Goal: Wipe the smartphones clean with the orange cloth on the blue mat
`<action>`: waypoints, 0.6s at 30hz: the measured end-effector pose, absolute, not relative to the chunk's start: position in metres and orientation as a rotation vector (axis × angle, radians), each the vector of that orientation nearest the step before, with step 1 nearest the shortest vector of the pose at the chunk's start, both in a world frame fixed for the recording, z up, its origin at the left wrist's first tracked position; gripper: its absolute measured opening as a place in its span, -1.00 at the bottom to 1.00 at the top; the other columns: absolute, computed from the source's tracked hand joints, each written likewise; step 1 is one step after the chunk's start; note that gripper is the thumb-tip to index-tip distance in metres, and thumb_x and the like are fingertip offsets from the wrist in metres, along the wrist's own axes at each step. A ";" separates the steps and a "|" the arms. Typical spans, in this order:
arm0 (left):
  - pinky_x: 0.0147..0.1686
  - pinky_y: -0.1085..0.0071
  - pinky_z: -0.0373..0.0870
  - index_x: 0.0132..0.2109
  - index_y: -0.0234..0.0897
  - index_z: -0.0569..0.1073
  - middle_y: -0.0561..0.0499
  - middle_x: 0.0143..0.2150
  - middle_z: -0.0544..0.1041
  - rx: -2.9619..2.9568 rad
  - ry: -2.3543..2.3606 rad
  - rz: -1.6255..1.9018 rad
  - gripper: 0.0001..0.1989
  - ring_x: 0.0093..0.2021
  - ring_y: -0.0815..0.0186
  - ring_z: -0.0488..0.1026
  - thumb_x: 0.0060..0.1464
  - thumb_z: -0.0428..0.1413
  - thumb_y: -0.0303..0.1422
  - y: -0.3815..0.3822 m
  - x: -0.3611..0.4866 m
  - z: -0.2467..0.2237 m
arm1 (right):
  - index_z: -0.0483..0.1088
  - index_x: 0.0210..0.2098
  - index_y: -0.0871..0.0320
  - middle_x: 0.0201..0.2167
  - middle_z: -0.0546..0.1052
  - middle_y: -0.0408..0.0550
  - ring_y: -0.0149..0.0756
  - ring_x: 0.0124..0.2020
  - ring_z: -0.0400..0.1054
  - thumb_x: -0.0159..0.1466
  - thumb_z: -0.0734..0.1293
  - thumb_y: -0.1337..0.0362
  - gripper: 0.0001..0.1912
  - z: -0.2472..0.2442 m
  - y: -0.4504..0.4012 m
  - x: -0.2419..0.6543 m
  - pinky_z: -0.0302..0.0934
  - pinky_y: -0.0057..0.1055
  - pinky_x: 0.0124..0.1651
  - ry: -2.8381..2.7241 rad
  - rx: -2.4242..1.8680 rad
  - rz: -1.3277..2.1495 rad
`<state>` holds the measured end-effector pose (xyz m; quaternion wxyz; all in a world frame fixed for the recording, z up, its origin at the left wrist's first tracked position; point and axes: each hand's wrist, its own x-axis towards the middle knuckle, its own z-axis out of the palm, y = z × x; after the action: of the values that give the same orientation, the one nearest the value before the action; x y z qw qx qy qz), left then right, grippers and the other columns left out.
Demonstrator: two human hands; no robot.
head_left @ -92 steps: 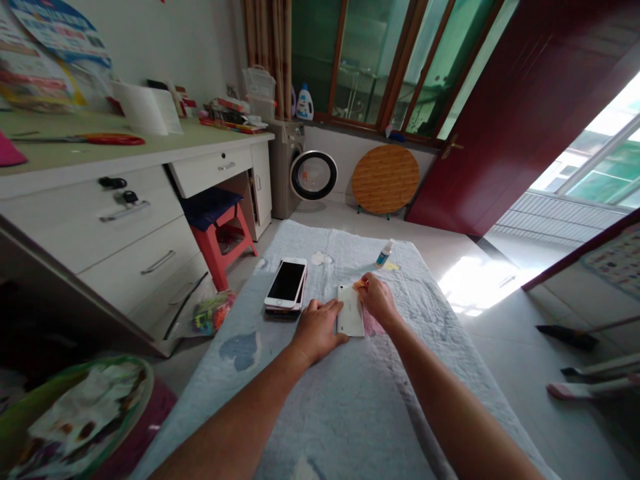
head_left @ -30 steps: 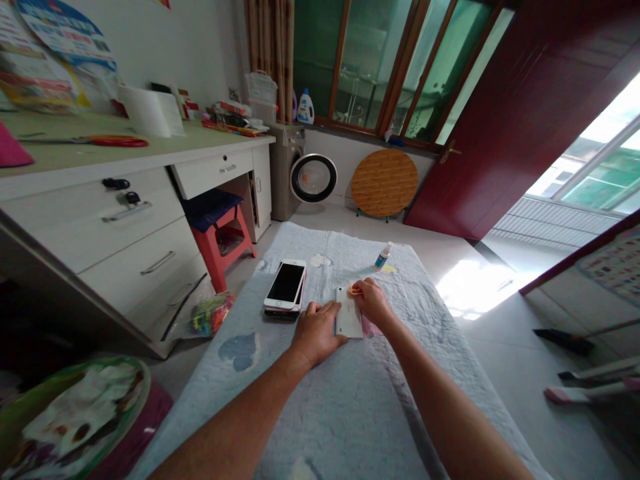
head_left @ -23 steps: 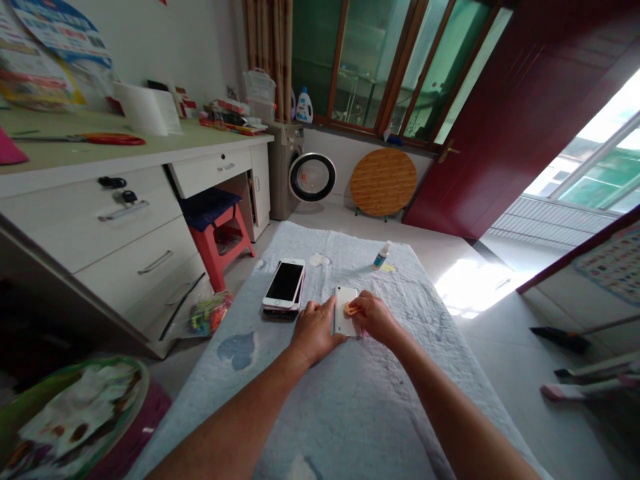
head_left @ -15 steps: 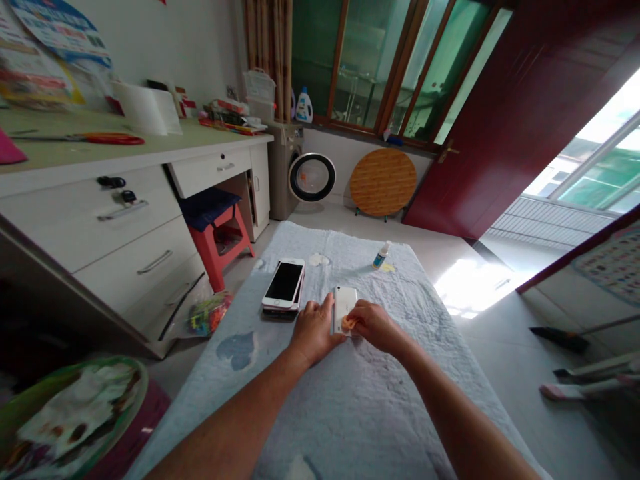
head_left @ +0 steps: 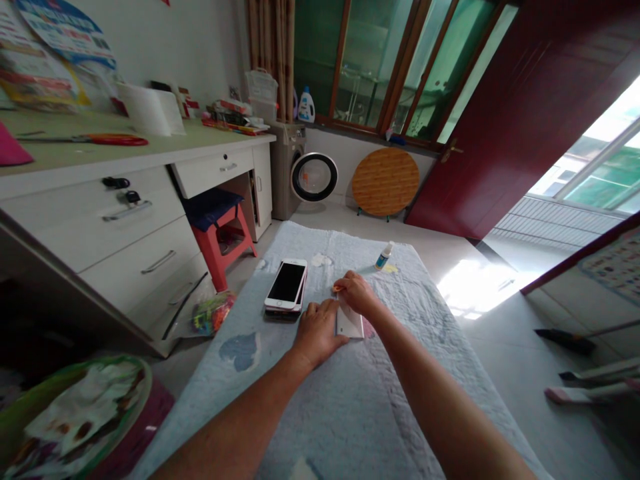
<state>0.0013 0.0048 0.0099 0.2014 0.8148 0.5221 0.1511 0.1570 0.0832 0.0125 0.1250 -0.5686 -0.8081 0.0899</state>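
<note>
A white phone lies back side up on the blue cloth-covered table. My left hand grips its left side, with the thumb along the near edge. Over the phone's far end, my right hand pinches a small orange cloth and hides that part of the phone. To the left lies a white phone with a black screen, on top of at least one darker phone. Farther back on the right stands a small spray bottle with a blue label.
A white desk runs along the left, with a red stool under it. A bin of waste sits at the near left. Beyond the table are a washing machine with its door open and a round wooden tabletop.
My right hand has moved with the orange cloth from the phone's near end to its far end. My left hand stays on the phone's left side.
</note>
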 end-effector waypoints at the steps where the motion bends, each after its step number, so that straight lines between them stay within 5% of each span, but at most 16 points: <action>1: 0.05 0.18 0.21 0.18 -0.21 0.17 -0.11 0.14 0.33 2.262 1.489 0.443 -0.28 0.09 0.02 0.28 -0.10 0.22 -0.14 0.005 0.002 0.008 | 0.55 -0.20 0.15 -0.28 0.43 0.00 -0.34 -0.24 0.29 0.27 0.24 0.41 -0.75 0.012 0.081 0.156 0.09 -0.46 -0.11 -2.365 -1.629 0.269; 8: 0.13 0.14 0.18 0.29 -0.24 -0.14 -0.25 0.24 0.18 2.193 1.501 0.620 0.03 0.24 0.00 0.17 -0.21 0.31 -0.23 0.006 0.004 0.001 | 0.56 -0.26 0.10 -0.28 0.39 -0.04 -0.35 -0.25 0.23 0.27 0.27 0.37 -0.79 0.010 0.056 0.154 0.08 -0.44 -0.13 -2.433 -1.563 0.296; 18: 0.12 0.16 0.18 0.29 -0.28 -0.04 -0.25 0.28 0.12 2.240 1.512 0.541 -0.13 0.24 0.01 0.16 -0.10 0.19 -0.23 0.008 0.003 -0.004 | 0.55 -0.28 0.09 -0.28 0.39 -0.07 -0.34 -0.24 0.25 0.19 0.26 0.43 -0.76 0.025 0.000 0.147 0.07 -0.49 -0.22 -2.460 -1.543 0.467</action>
<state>0.0029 0.0079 -0.0042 0.1916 0.7977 0.5383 0.1927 0.1473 0.0004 0.0252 0.0998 -0.5219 -0.8323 0.1581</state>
